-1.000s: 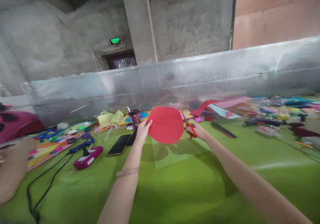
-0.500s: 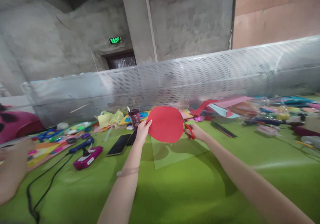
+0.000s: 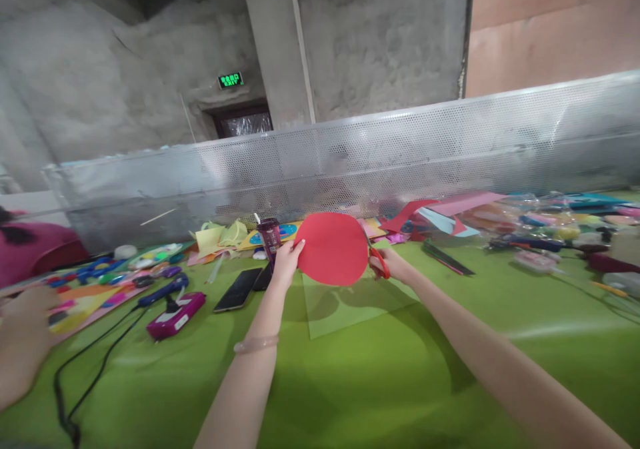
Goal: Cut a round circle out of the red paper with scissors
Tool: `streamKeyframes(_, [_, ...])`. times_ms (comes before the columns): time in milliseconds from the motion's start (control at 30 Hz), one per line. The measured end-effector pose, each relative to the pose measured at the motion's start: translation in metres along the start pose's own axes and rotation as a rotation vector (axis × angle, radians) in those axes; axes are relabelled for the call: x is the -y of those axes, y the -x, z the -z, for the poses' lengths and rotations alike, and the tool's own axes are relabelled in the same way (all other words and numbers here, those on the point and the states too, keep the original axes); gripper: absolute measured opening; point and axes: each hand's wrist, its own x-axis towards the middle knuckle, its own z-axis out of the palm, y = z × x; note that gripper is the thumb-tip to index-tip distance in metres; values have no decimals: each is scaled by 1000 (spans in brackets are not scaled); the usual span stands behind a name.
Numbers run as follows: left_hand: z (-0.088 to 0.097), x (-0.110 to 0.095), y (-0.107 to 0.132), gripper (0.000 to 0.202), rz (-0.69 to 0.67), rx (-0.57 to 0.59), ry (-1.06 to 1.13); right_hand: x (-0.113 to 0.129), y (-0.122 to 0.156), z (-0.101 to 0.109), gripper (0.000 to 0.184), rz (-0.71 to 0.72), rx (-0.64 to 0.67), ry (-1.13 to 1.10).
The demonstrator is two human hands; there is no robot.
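Observation:
A rounded piece of red paper (image 3: 333, 249) is held up above the green table (image 3: 350, 395). Its left edge is pinched by my left hand (image 3: 287, 262), with the thumb on the near face. My right hand (image 3: 395, 265) grips red-handled scissors (image 3: 381, 263) at the paper's right edge; their blades point up and away along that edge. How far the blades are apart cannot be made out. Under the paper lies a pale green sheet (image 3: 325, 319) with shadows on it. Behind my left hand stands a purple cup (image 3: 270, 239) with a straw.
Left of my arm are a black phone (image 3: 238, 290) and a purple power strip (image 3: 176, 317) with a looping cable. Another person's arm (image 3: 25, 342) rests at far left. Red paper scraps (image 3: 407, 215) and dark scissors (image 3: 447, 259) lie right. A perforated metal screen (image 3: 350, 155) borders the back.
My hands, the red paper and the scissors stay almost in place. At far left, the other person's arm has shifted slightly to the left.

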Motion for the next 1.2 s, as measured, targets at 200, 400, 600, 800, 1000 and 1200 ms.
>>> streamKeyframes(200, [1,0,0,42,-5,-2,-20,2,2,0,21,8,12,10])
streamKeyframes(400, [0,-3,3,44,-1,15,-13,-1,2,-1,25,25,19,15])
streamKeyframes(600, [-1,-2,2,42,-20,27,-41,-4,-1,-1,26,2,10,10])
streamKeyframes(800, [-1,-2,3,41,-48,14,-81,-4,-1,-1,29,-14,1,43])
streamKeyframes(1000, [-3,-4,4,41,-41,22,-36,-4,-2,-1,31,-12,3,46])
streamKeyframes(1200, [-3,-4,3,42,-48,5,-44,-6,-2,-1,31,-7,-11,53])
